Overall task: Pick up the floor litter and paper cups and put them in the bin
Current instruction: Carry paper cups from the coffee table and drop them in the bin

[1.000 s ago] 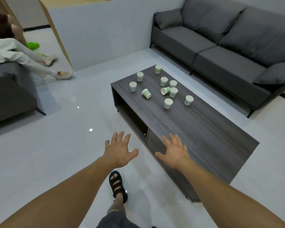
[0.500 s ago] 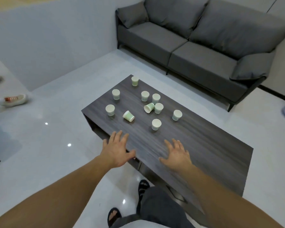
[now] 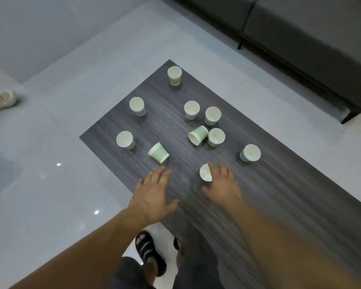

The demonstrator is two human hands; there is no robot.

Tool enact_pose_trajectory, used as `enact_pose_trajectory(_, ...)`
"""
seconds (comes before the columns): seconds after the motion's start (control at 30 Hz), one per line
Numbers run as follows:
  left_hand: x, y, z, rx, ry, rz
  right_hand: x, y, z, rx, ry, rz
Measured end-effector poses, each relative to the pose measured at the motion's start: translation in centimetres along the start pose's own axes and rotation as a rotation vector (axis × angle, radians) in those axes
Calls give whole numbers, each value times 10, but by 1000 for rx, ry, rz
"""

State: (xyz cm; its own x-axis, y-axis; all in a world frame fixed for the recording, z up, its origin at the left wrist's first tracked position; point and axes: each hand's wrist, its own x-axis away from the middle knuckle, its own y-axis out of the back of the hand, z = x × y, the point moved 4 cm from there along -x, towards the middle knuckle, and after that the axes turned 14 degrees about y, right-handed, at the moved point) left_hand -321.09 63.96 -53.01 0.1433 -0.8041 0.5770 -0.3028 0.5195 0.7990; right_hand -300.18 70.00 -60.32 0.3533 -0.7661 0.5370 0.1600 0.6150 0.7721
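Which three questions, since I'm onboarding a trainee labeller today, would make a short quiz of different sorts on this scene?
1. Count: how many pale green paper cups lie on their sides on the dark wood-grain coffee table?
2. True or false: the left hand grips a cup.
3. Pick one: which hand partly hides the nearest upright cup from the camera? A left hand, B right hand, C neither.

Key: 1 two; 2 false, it is open and holds nothing; 3 B.
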Motion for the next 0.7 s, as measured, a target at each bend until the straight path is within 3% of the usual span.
enact_pose_trajectory(0.27, -88, -59, -19, 110, -17, 160, -73, -56, -38, -24, 43, 42)
enact_pose_trajectory(0.5, -118, -80, -46, 265, -18, 271, -72, -47, -47, -393, -20, -130)
enact_pose_trajectory(0.63, -128, -81, -65, 413, -39, 340, -56, -38, -38, -828, 9, -245)
enact_pose_trajectory(0.7, -132, -80, -74, 455, -49, 356, -46, -34, -34, -988, 57, -217)
